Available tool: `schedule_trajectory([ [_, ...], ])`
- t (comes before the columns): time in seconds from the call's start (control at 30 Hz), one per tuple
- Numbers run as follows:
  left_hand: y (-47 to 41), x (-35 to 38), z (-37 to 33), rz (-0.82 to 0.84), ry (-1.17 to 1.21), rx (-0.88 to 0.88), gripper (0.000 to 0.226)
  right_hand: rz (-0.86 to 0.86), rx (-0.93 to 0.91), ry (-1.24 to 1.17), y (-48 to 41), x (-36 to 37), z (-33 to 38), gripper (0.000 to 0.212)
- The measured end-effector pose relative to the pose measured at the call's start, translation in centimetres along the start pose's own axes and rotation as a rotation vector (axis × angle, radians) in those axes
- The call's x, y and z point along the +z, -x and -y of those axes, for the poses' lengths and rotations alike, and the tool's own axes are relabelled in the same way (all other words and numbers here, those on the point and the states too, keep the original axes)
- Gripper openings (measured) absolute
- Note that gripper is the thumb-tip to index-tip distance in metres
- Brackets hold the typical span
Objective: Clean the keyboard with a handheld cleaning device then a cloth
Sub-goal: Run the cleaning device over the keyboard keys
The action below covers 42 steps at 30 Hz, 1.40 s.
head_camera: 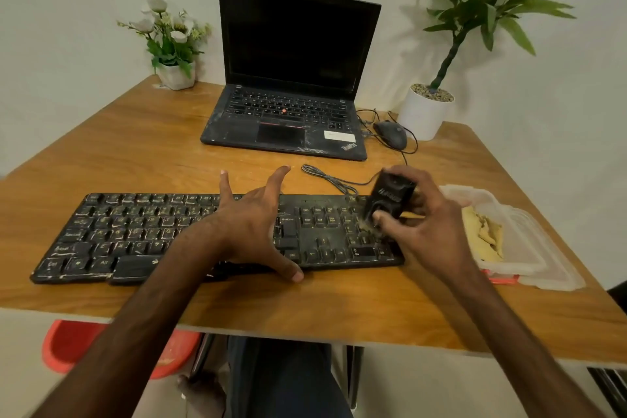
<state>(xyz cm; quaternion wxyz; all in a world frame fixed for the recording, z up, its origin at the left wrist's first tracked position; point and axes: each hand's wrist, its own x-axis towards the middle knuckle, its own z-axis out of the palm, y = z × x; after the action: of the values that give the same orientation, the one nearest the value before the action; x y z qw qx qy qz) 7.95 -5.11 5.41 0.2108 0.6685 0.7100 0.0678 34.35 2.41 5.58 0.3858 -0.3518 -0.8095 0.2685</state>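
- A black full-size keyboard (135,234), its keys streaked with pale dust, lies lengthwise near the front edge of the wooden table (135,146).
- The left hand (251,231) is spread flat over the middle of the keyboard. Its fingers are straight and splayed toward the far rim, its thumb tip is down by the near rim, and it grasps nothing.
- The right hand (424,224) is curled round a small black handheld cleaning device (392,195), with the thumb pressed to its lower face.
- The device stands tilted over the number pad at the keyboard's right end. Its lower end sits among the keys, where a patch of pale dust shows.
- A clear plastic container (529,248) sits by the table's right edge, just beside the keyboard. A yellow cloth (485,234) lies crumpled inside it.
- An open ThinkPad laptop (291,78) with a dark screen stands at the back centre of the table.
- A wired mouse (390,134) lies to the laptop's right, and a looped cable (332,180) trails behind the keyboard.
- A white pot with a green plant (424,115) stands at the back right corner. A small pot of white flowers (169,41) stands at the back left corner.
- A red plastic basin (68,343) shows below the front edge on the left.
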Motion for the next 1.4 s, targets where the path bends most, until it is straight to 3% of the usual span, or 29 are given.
schedule_trajectory([
  [0.07, 0.0, 0.0, -0.1, -0.003, -0.011, 0.003, 0.161, -0.07, 0.028, 0.002, -0.3, -0.3, -0.1, 0.066],
  [0.2, 0.0, 0.0, -0.2, -0.002, -0.014, 0.011, 0.16, 0.136, -0.071, -0.125, 2.7, 3.1, 3.5, 0.066],
  [0.27, 0.1, 0.0, -0.2, -0.002, -0.017, 0.01, 0.16, 0.173, -0.163, -0.045, 3.3, 4.0, 3.5, 0.068],
  [0.43, 0.3, -0.2, -0.4, 0.002, -0.022, 0.003, 0.157, -0.064, -0.022, 0.083, 2.4, 0.7, 0.5, 0.065],
  [0.57, 0.0, -0.3, -0.6, 0.008, -0.047, 0.011, 0.159, 0.023, -0.097, 0.015, 4.5, 2.9, 3.1, 0.07],
  [0.67, 0.1, -0.4, -0.7, 0.018, -0.077, 0.011, 0.16, 0.027, -0.208, 0.146, 5.5, 4.3, 3.4, 0.074],
  [0.83, 0.2, -0.6, -0.9, 0.028, -0.097, 0.007, 0.158, -0.172, 0.013, 0.121, 4.6, 0.9, 0.8, 0.07],
  [0.93, -0.1, -0.7, -1.0, 0.038, -0.115, 0.004, 0.161, -0.088, -0.064, 0.071, 5.2, 2.7, 2.3, 0.073],
  [1.03, -0.2, -0.7, -1.1, 0.046, -0.125, -0.002, 0.16, -0.09, -0.12, 0.186, 5.8, 3.2, 2.6, 0.074],
  [1.17, -0.2, -0.6, -0.9, 0.049, -0.12, 0.0, 0.16, -0.242, 0.02, 0.115, 4.8, 0.8, 0.7, 0.071],
  [1.3, -0.3, -0.5, -0.9, 0.044, -0.119, 0.005, 0.16, -0.07, -0.064, 0.065, 5.8, 3.0, 2.3, 0.073],
  [1.4, -0.3, -0.5, -0.8, 0.046, -0.113, 0.005, 0.159, -0.122, -0.026, 0.15, 4.0, 2.1, 1.1, 0.071],
])
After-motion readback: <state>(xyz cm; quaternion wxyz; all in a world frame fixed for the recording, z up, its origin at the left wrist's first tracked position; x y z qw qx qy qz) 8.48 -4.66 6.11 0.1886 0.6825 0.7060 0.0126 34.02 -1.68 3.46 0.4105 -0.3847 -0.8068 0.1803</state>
